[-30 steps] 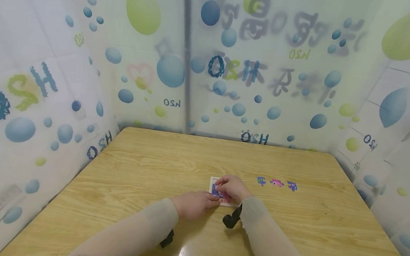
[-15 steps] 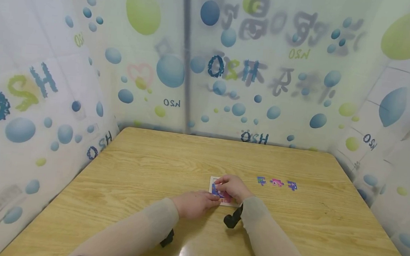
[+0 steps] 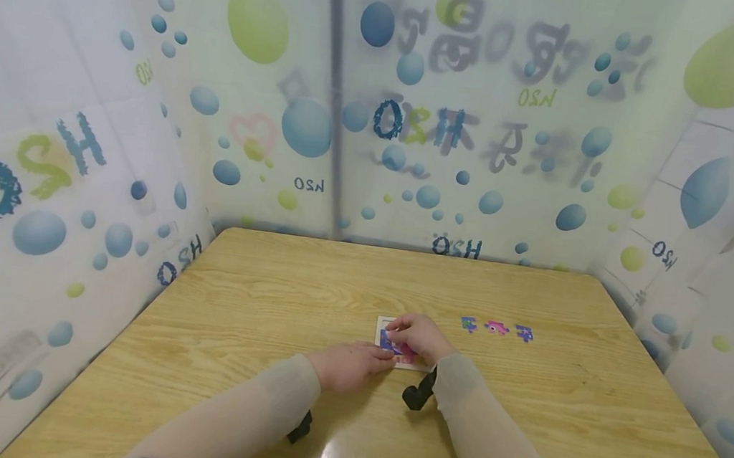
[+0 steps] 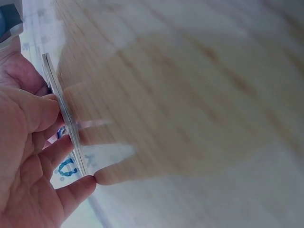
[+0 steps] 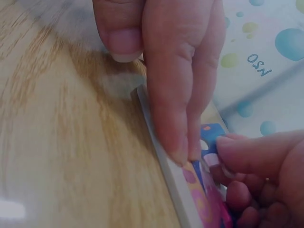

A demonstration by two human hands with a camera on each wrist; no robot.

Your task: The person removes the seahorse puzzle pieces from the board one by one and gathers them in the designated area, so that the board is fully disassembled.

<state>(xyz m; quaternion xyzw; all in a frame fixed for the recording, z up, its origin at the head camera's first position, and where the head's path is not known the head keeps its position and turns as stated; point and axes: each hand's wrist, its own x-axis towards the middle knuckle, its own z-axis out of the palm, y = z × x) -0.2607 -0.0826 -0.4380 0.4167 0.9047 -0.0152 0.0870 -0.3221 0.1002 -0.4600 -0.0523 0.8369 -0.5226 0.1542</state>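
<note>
A small jigsaw puzzle in a white-edged tray [image 3: 382,321] lies flat on the table, with blue and pink picture parts showing between my hands. My left hand [image 3: 350,366] rests on its near left edge. In the right wrist view the straight left fingers [image 5: 171,104] press on the tray's rim. My right hand [image 3: 420,336] is over the puzzle with curled fingers, and it seems to pinch a puzzle piece [image 5: 210,160] against the picture; the fingers hide most of it. In the left wrist view the tray [image 4: 66,111] shows edge-on beside the left hand [image 4: 28,156].
Three loose puzzle pieces lie in a row right of the tray: a blue-green one [image 3: 468,325], a pink one [image 3: 496,328] and a blue-purple one [image 3: 523,333]. The wooden table [image 3: 260,271] meets patterned curtains [image 3: 505,197] at the back and sides.
Both hands stay at the tray almost without moving. The loose pieces lie where they were; the head view shifts only slightly.
</note>
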